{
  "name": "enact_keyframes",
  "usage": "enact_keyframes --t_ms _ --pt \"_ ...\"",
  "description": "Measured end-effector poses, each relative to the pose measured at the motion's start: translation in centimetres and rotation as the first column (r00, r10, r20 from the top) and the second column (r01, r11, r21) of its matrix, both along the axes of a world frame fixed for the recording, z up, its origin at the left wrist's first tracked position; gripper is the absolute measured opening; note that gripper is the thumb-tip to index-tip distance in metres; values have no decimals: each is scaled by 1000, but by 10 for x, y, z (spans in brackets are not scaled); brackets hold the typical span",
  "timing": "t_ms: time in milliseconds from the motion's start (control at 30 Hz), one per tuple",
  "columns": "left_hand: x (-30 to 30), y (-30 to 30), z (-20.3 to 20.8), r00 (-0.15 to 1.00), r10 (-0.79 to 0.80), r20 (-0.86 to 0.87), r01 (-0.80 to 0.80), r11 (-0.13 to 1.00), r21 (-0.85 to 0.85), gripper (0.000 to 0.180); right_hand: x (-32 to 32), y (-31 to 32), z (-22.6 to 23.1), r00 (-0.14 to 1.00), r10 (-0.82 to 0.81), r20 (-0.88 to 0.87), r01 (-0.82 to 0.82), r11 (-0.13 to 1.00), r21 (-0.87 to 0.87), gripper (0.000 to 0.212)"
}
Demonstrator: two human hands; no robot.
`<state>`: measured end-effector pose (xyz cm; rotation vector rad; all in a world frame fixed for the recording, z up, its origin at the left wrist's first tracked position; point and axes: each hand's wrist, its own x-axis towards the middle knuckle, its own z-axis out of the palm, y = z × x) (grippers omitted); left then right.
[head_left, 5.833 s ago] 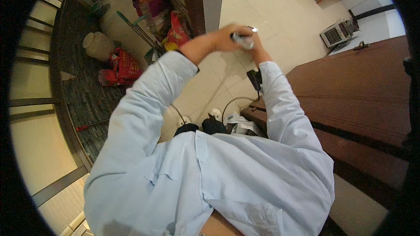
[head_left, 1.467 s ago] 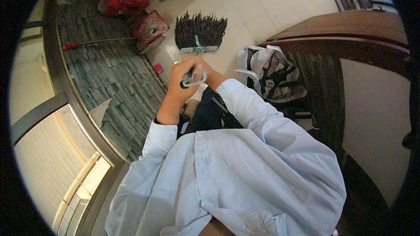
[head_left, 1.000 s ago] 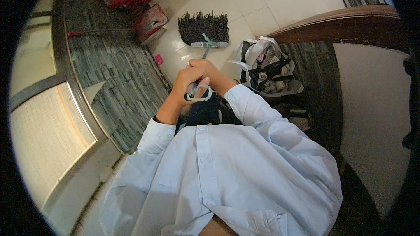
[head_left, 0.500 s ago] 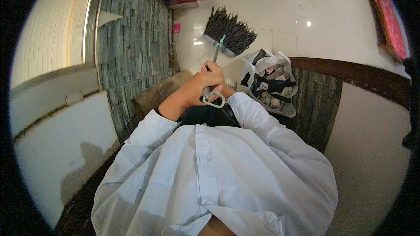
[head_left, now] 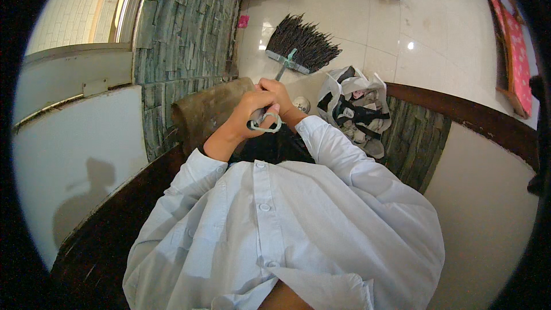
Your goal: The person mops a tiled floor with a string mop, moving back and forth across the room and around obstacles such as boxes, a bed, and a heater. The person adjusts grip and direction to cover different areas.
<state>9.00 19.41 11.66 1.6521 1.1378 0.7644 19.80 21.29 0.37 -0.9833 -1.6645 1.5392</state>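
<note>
A mop [head_left: 302, 45] with a fringe of black strands and a grey head bar lies with its strands spread on the floor ahead of me. Its thin handle slants back toward my body, and a pale green loop hangs at the near end. My left hand [head_left: 248, 112] is wrapped round the handle close to that end. Just beyond it, my right hand [head_left: 278, 93] also closes on the handle, partly hidden behind the left. Both hands touch each other in front of my waist.
A white plastic bag [head_left: 329, 87] crammed with dark and pale items stands right of the mop. A brown mat-like piece [head_left: 201, 112] lies left of my hands. Stone-patterned wall [head_left: 189, 34] rises at left. A red-pink patterned panel [head_left: 512, 51] is at far right.
The handle's near end and my left hand have shifted slightly left, while the mop's strands stay on the floor. The whole view has tilted a little. Both hands keep their hold.
</note>
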Motion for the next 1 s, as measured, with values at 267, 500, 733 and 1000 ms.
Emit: enact_keyframes --t_ms 267,500,733,1000 --pt "-12 -21 -7 980 189 61 -186 981 -61 16 -12 -16 0 980 190 -64 -188 981 40 25" --pt "-29 -67 -13 993 112 32 -114 991 67 17 -33 -76 -23 996 -50 68 47 998 46 24" --pt "-61 -122 -44 985 98 143 -94 995 -32 15 -75 -155 1 921 -375 103 348 913 211 13" --pt "-85 -228 -62 979 -57 195 26 987 160 27 -98 -243 -16 896 -366 -251 347 930 -118 26"
